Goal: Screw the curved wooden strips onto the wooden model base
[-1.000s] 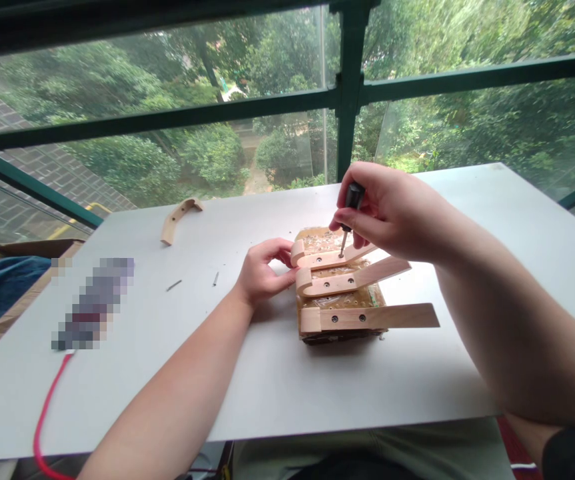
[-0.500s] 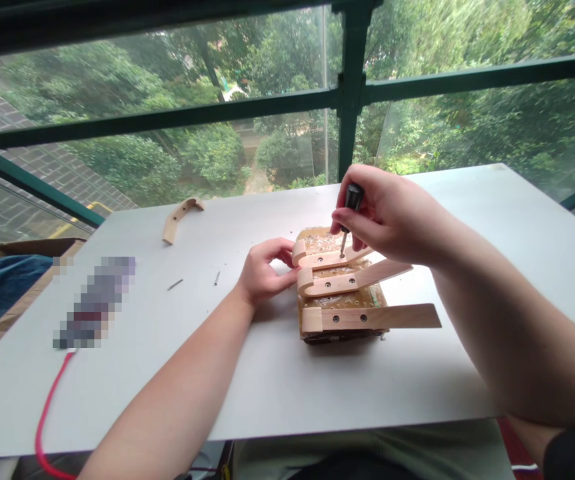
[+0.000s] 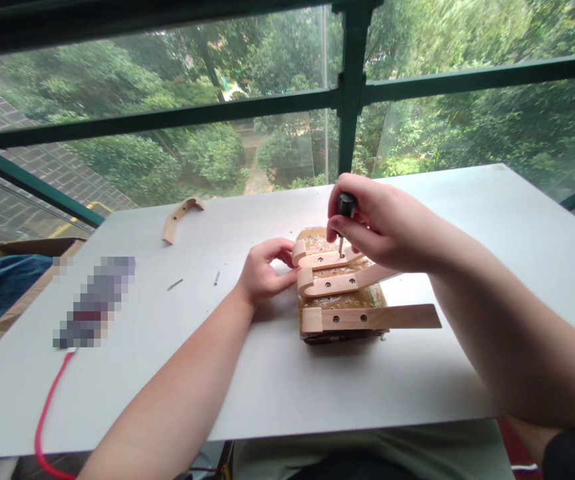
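A brown block (image 3: 340, 300) lies on the white table (image 3: 277, 373) with three curved wooden slats across its top. My right hand (image 3: 382, 223) is closed round a small black-handled screwdriver (image 3: 343, 217), held upright with its tip on the farthest slat (image 3: 317, 257). My left hand (image 3: 264, 270) pinches the curled left end of that same slat, fingers bent against it. The middle slat (image 3: 342, 283) and the nearest slat (image 3: 377, 317) each show dark screw heads.
A loose curved wooden slat (image 3: 180, 217) lies at the table's far left. Two small screws (image 3: 194, 280) rest left of my left hand. A blurred object (image 3: 94, 300) with a red cable (image 3: 47, 413) sits at the left. Windows stand behind the table.
My right hand has shifted slightly left and its fingers have turned round the screwdriver handle. The left hand and the block have stayed where they were.
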Tool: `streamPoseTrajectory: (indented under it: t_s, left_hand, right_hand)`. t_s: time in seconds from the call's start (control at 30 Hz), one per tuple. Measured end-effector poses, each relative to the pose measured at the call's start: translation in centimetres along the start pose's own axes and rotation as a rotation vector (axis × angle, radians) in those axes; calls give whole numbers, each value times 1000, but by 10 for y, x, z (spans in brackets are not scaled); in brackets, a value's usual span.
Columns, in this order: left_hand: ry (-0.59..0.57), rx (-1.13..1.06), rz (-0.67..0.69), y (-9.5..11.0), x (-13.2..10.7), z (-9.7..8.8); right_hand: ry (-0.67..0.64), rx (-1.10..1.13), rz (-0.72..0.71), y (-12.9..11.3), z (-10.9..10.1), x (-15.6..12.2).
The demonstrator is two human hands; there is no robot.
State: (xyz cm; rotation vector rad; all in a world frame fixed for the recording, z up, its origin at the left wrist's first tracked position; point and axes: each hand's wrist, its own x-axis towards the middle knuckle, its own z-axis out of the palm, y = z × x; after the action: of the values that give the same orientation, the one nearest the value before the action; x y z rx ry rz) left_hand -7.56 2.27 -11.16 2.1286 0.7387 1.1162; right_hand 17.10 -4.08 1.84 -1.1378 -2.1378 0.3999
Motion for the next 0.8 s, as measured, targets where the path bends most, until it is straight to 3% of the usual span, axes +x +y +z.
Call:
streamPoseTrajectory:
  t_s: [0.17, 0.37, 0.8]
  left_hand:
    - [-1, -4, -3, 0, 0, 0]
    - [-9, 10, -1, -1, 0, -1]
    - [-11, 18, -3, -2, 0, -1]
  right_hand:
    - [-16, 67, 6, 2, 3, -1]
    - [73, 173, 36, 3, 12, 1]
    - [104, 112, 47, 6, 13, 0]
